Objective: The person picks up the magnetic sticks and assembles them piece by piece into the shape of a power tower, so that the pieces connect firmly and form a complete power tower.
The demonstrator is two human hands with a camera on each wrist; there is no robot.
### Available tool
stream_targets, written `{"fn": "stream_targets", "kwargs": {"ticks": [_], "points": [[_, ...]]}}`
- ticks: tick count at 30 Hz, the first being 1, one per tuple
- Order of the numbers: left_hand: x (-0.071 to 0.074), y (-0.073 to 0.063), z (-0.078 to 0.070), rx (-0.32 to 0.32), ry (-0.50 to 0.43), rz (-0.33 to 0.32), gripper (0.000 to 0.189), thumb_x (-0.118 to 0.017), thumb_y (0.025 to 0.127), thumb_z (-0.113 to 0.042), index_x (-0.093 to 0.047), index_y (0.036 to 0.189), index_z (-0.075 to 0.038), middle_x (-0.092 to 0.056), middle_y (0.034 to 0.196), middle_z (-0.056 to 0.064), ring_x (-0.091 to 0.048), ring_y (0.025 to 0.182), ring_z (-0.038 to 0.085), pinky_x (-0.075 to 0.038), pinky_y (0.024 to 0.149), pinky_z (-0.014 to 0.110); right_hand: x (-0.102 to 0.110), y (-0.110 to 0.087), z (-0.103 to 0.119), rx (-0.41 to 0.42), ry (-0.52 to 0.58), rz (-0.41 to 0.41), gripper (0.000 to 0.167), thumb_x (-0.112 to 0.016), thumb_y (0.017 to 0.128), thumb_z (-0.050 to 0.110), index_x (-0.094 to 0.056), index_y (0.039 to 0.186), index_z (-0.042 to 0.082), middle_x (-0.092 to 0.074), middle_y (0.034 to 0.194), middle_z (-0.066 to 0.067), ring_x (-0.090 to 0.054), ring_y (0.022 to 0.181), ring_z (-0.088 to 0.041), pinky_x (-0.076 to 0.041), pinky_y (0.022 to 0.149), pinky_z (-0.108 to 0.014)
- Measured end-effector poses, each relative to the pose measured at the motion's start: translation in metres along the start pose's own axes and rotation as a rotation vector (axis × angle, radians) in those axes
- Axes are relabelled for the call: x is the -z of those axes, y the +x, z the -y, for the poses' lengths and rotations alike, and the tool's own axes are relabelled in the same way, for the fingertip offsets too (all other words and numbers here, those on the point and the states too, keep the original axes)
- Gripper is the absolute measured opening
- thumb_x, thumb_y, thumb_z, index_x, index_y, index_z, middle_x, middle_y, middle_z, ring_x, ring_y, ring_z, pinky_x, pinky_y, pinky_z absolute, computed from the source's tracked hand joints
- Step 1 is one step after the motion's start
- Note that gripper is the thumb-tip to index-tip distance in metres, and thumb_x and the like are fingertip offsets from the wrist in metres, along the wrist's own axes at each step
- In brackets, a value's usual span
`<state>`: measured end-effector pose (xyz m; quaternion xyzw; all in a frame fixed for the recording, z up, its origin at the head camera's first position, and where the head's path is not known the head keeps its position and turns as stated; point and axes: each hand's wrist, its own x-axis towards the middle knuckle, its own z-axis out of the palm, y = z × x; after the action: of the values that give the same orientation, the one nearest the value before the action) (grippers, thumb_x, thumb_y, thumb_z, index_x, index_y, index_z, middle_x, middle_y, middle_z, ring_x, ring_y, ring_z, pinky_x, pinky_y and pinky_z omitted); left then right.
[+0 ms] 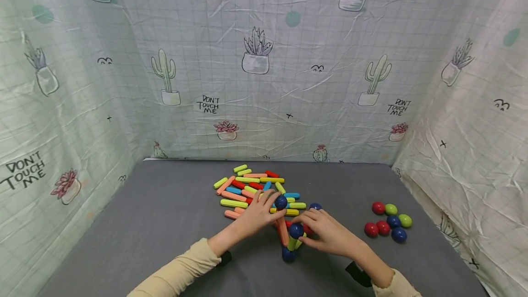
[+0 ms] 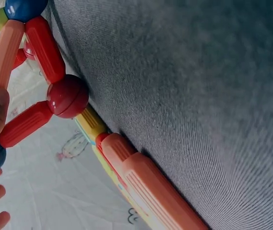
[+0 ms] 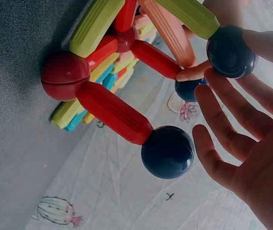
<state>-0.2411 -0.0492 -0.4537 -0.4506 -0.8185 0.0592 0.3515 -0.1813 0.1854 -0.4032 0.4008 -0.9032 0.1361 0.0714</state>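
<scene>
A frame of magnetic rods and balls stands on the grey table between both hands. My left hand (image 1: pixel 256 215) pinches a blue ball (image 1: pixel 281 202) at the top of the frame, its thumb against a salmon rod (image 2: pixel 4 64). Nearer, my right hand (image 1: pixel 330 233) holds another blue ball (image 3: pixel 231 51) between thumb and fingers; a lime rod (image 3: pixel 189 17) runs into it. At the base sit a red ball (image 3: pixel 65 75) and a blue ball (image 1: pixel 288 254). From the red ball a red rod (image 3: pixel 114 112) rises to a third upper blue ball (image 3: pixel 167 152), free of the fingers.
Behind the hands lies a loose pile of salmon, lime, yellow, red and blue rods (image 1: pixel 234 195). To the right, several loose red, green and blue balls (image 1: pixel 399 234) sit on the table (image 1: pixel 165 233). A cactus-print curtain (image 1: pixel 288 95) hangs around the back and sides.
</scene>
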Motion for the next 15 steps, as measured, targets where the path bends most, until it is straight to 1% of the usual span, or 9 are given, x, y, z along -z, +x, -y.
{"fn": "stream_targets", "kwargs": {"ticks": [2, 6, 10, 13, 15], "points": [[-0.0005, 0.0003, 0.0010, -0.005, -0.014, 0.017, 0.051, -0.070, 0.073, -0.031, -0.052, 0.121, -0.032, -0.047, 0.123, 0.012, -0.043, 0.114, 0.029, -0.043, 0.088, 0.047, 0.0001, 0.0002, -0.0001, 0.001, 0.004, -0.001, 0.033, -0.066, 0.079, 0.030, -0.056, 0.110, 0.020, -0.059, 0.106, 0.010, -0.052, 0.099, -0.010, -0.044, 0.085, -0.041], [-0.0019, 0.0009, 0.0019, 0.010, -0.027, 0.015, 0.063, -0.068, 0.073, -0.040, -0.044, 0.129, -0.028, -0.048, 0.119, 0.010, -0.045, 0.110, 0.026, -0.043, 0.087, 0.046, 0.0009, 0.0005, -0.0002, -0.004, 0.004, 0.006, 0.033, -0.065, 0.080, 0.030, -0.056, 0.110, 0.021, -0.059, 0.106, 0.010, -0.052, 0.099, -0.009, -0.044, 0.085, -0.041], [-0.0008, 0.0028, 0.0037, 0.031, -0.016, 0.000, 0.064, -0.068, 0.070, -0.045, -0.046, 0.126, -0.023, -0.050, 0.112, 0.008, -0.048, 0.107, 0.026, -0.043, 0.087, 0.045, 0.0022, 0.0003, -0.0001, -0.007, -0.003, 0.010, 0.033, -0.066, 0.079, 0.030, -0.057, 0.110, 0.020, -0.059, 0.105, 0.010, -0.052, 0.097, -0.009, -0.044, 0.084, -0.041], [-0.0005, 0.0041, 0.0049, 0.041, -0.030, -0.015, 0.058, -0.068, 0.071, -0.044, -0.048, 0.122, -0.023, -0.050, 0.110, 0.007, -0.048, 0.107, 0.026, -0.043, 0.086, 0.044, 0.0028, 0.0003, -0.0004, -0.003, -0.003, 0.003, 0.034, -0.066, 0.079, 0.030, -0.057, 0.110, 0.020, -0.059, 0.105, 0.010, -0.052, 0.095, -0.008, -0.044, 0.083, -0.039], [-0.0005, 0.0042, 0.0053, 0.047, -0.051, -0.024, 0.059, -0.069, 0.070, -0.044, -0.049, 0.121, -0.024, -0.050, 0.110, 0.006, -0.048, 0.105, 0.026, -0.043, 0.085, 0.043, 0.0033, 0.0001, -0.0012, 0.009, -0.009, -0.003, 0.034, -0.066, 0.079, 0.031, -0.056, 0.110, 0.021, -0.059, 0.105, 0.011, -0.051, 0.095, -0.007, -0.044, 0.082, -0.039]]}}
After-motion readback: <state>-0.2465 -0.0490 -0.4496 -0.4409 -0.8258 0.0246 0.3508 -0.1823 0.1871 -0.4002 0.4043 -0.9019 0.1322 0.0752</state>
